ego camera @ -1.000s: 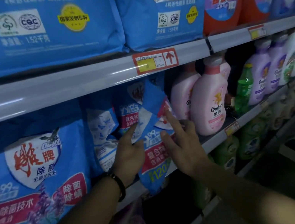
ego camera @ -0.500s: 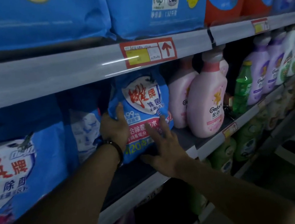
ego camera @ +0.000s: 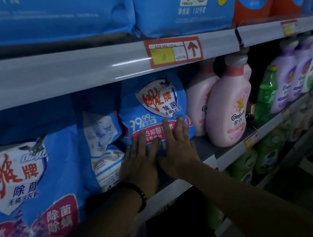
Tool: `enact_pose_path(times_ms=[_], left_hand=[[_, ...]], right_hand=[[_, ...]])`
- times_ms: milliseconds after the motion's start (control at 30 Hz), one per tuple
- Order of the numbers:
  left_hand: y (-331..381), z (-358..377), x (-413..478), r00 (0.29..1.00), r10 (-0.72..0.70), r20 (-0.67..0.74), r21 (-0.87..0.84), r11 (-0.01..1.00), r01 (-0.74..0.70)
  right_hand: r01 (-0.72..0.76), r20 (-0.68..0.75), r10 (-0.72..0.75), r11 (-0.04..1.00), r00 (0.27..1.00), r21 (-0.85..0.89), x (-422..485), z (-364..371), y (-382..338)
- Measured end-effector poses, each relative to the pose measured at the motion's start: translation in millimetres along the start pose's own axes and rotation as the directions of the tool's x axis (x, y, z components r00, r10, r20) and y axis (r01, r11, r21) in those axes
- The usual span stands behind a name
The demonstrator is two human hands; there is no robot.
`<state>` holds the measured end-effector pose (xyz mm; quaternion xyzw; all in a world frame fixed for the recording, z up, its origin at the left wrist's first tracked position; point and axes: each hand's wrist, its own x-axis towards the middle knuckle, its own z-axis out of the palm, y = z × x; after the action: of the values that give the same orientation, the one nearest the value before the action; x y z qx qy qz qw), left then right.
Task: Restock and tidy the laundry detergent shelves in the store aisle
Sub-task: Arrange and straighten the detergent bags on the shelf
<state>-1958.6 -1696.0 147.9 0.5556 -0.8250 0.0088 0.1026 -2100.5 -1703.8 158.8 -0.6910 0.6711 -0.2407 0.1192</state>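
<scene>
A small blue detergent powder bag (ego camera: 155,106) stands upright on the middle shelf (ego camera: 208,149), front label facing out. My left hand (ego camera: 140,162), with a dark bracelet at the wrist, lies flat with straight fingers against the bag's lower left front. My right hand (ego camera: 177,150) presses flat against its lower right front, fingers straight and pointing up. Both palms cover the bottom of the label. To the bag's left another blue bag (ego camera: 102,148) shows its back side.
A large blue bag (ego camera: 25,194) fills the left of the shelf. Pink softener bottles (ego camera: 230,106) stand right of the small bag, then a green bottle (ego camera: 265,96) and purple bottles (ego camera: 288,83). Big blue bags (ego camera: 179,0) sit on the upper shelf above a red price tag (ego camera: 173,50).
The small bag went from tilted and hanging off the shelf edge to upright and pushed back. My left hand moved from its left side to its front; both hands now lie flat.
</scene>
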Motion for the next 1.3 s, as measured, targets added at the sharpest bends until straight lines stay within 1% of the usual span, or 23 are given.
enact_pose_path(times_ms=[33,100,167,233,333,400,467,533,600,633,667,733,800,867,933,1033,1100,1200,1300], left_hand=[[-1.3,-1.4,4.4,0.999,-0.013,0.049,0.014,1.0,0.012],[-1.3,-3.6,10.4,0.995,-0.046,0.093,0.045,0.998,0.042],[0.1,-0.2,11.1,0.992,-0.071,0.104,0.091,0.994,0.062],[0.3,1.1,9.4,0.991,-0.081,0.102,0.114,0.991,0.069],[-0.8,-6.2,8.2,0.993,-0.055,0.106,0.042,0.998,0.051],[-2.4,-14.9,1.0,0.997,-0.011,0.072,0.001,1.0,0.011],[-5.2,-25.3,-16.1,0.998,0.063,-0.016,0.029,0.998,-0.063],[-11.2,-37.7,-40.9,0.989,0.11,-0.095,0.048,0.993,-0.106],[-21.5,-50.4,-70.8,0.981,0.107,-0.16,0.025,0.994,-0.104],[-27.9,-56.7,-86.5,0.98,0.096,-0.177,0.026,0.995,-0.093],[-35.6,-61.0,-102.0,0.977,0.09,-0.192,0.038,0.996,-0.084],[-53.6,-64.0,-129.8,0.976,0.103,-0.191,0.107,0.991,-0.084],[-72.2,-64.4,-150.0,0.984,0.118,-0.134,0.218,0.972,-0.086],[-85.2,-66.0,-162.3,0.993,0.079,-0.091,0.299,0.953,-0.048],[-89.9,-69.8,-169.1,0.996,-0.001,-0.09,0.305,0.952,0.028],[-93.7,-70.4,-172.6,0.986,-0.139,-0.097,0.315,0.935,0.163],[-98.1,-69.1,-172.6,0.977,-0.196,-0.079,0.346,0.914,0.212],[-100.8,-69.4,-173.2,0.973,-0.22,-0.074,0.35,0.908,0.232],[-101.5,-68.4,-173.7,0.97,-0.227,-0.09,0.312,0.918,0.244]], right_hand=[[-0.021,0.011,0.02,1.0,1.0,0.008,5.3,1.5,-3.1],[-0.038,0.042,0.039,0.999,0.998,-0.019,14.7,2.9,-6.9],[-0.038,0.089,0.041,0.998,0.995,-0.041,21.6,1.9,-6.2],[-0.043,0.146,0.043,0.999,0.988,0.0,26.6,-3.7,-5.9],[-0.073,0.253,0.05,0.994,0.966,0.083,27.9,-22.9,-5.5],[-0.087,0.286,0.041,0.985,0.957,0.15,27.3,-28.8,0.3],[-0.1,0.248,0.051,0.977,0.967,0.188,22.1,-27.1,4.5],[-0.113,0.147,0.085,0.973,0.986,0.201,9.3,-19.2,-1.5],[-0.118,-0.02,0.125,0.97,0.992,0.214,-12.6,-8.8,-20.6],[-0.107,-0.081,0.129,0.966,0.988,0.235,-25.8,-4.1,-33.8],[-0.079,-0.107,0.111,0.961,0.988,0.266,-38.8,0.3,-47.9],[-0.029,-0.065,0.051,0.951,0.997,0.307,-58.6,9.5,-72.0],[-0.02,0.019,0.015,0.947,1.0,0.32,-65.1,20.2,-86.5],[-0.042,0.075,0.016,0.934,0.997,0.355,-66.2,26.0,-97.4],[-0.093,0.105,0.056,0.914,0.993,0.395,-64.9,29.7,-105.1],[-0.197,0.201,0.118,0.877,0.972,0.439,-59.6,36.4,-112.8],[-0.244,0.216,0.161,0.859,0.963,0.45,-53.7,41.6,-116.3],[-0.298,0.201,0.238,0.884,0.95,0.36,-44.7,42.9,-124.1],[-0.356,0.238,0.296,0.894,0.925,0.274,-35.3,44.6,-131.1]])
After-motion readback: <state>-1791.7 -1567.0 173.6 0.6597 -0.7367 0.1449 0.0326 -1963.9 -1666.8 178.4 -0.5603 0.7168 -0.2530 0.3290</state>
